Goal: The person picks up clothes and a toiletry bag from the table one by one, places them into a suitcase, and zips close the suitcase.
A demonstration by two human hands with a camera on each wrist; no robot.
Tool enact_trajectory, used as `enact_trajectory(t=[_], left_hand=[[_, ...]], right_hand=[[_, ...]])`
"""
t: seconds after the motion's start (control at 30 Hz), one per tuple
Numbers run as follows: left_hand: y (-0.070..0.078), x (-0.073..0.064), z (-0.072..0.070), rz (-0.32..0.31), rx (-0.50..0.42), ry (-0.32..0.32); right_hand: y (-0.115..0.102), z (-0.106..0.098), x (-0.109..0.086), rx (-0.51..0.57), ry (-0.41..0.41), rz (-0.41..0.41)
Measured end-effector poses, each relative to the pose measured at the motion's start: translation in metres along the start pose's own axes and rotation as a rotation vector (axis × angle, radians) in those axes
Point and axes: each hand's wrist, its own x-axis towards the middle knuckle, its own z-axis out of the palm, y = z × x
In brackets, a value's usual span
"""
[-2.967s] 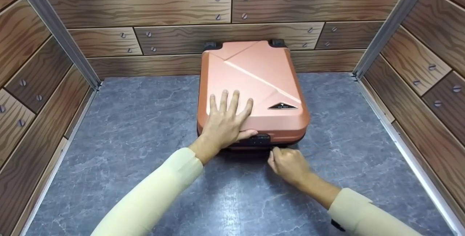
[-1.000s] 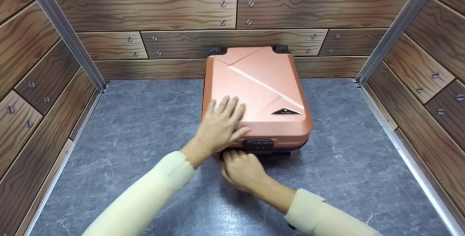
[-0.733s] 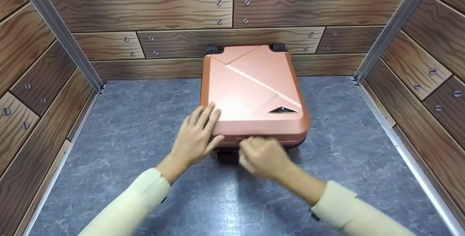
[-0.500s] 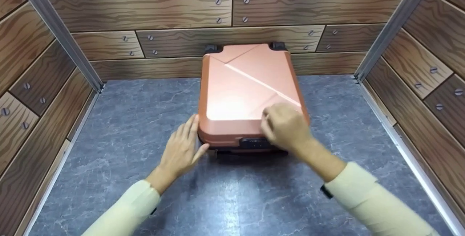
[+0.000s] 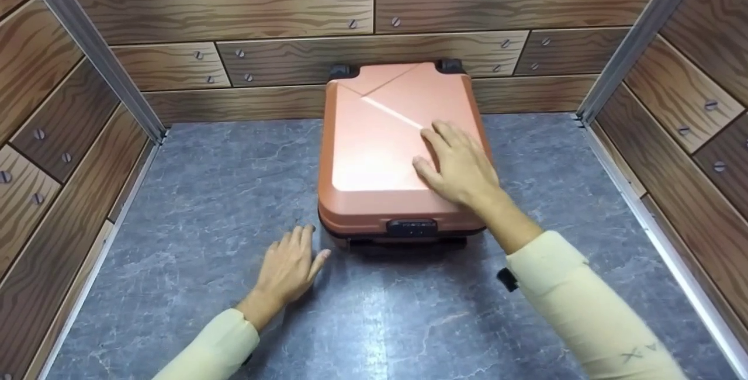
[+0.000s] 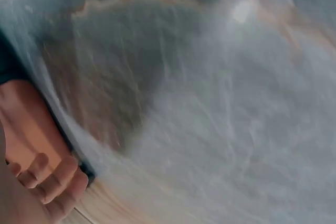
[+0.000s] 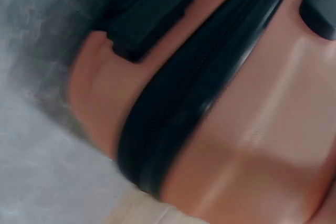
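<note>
A rose-gold hard-shell suitcase (image 5: 374, 158) lies flat, its black wheels against the back wall and its combination lock (image 5: 411, 227) towards me. Over the right part of its lid is my right hand (image 5: 461, 166), fingers loosely bent and apart; whether they touch the lid I cannot tell. It hides the triangular badge. My left hand (image 5: 289, 266) hovers beside the near left corner, holding nothing, its fingers (image 6: 58, 179) loosely bent in the left wrist view. The right wrist view shows the suitcase's black zip band (image 7: 184, 93) and a black handle (image 7: 157, 14), but no hand.
Grey marbled floor (image 5: 222, 193) surrounds the suitcase. Wood-print walls (image 5: 292, 11) stand behind and on both sides, with metal posts (image 5: 99, 47) in the corners. A small black device (image 5: 507, 279) is strapped at the right wrist.
My right hand has moved from the suitcase's front edge, up onto the lid, and its fingers have uncurled. My left hand has come off the lid to the near left. The suitcase stays put.
</note>
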Motion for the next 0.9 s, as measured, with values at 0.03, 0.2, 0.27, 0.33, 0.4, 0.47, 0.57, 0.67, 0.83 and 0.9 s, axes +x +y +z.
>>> enact_trajectory(t=[0.03,0.2,0.27,0.33,0.4,0.47,0.57,0.67,0.83,0.9], left_hand=[[0.003,0.000,0.002,0.018,0.007,0.026],[0.020,0.001,0.009,0.111,0.042,0.230],[0.028,0.005,0.011,0.131,0.043,0.308],[0.037,0.010,0.015,0.137,0.046,0.371],[0.044,0.015,0.018,0.125,0.055,0.422],[0.050,0.018,0.022,0.105,0.070,0.472],[0.052,0.019,0.026,0.093,0.100,0.527],[0.051,0.019,0.027,0.111,0.135,0.556],[0.047,0.020,0.024,0.165,0.174,0.553],[0.043,0.020,0.022,0.189,0.188,0.533]], right_hand=[[0.001,0.000,-0.001,-0.005,-0.027,0.017],[0.001,0.001,-0.002,-0.011,-0.050,0.043],[-0.001,0.001,-0.001,-0.005,-0.048,0.048],[-0.002,0.001,0.000,0.000,-0.045,0.056],[-0.002,0.001,0.001,0.001,-0.042,0.063],[-0.003,0.001,0.002,0.000,-0.043,0.062],[-0.004,0.002,0.003,-0.001,-0.050,0.054],[-0.004,0.001,0.003,-0.008,-0.050,0.048],[-0.001,0.000,0.003,-0.014,-0.050,0.051],[-0.001,0.001,0.003,-0.011,-0.054,0.053]])
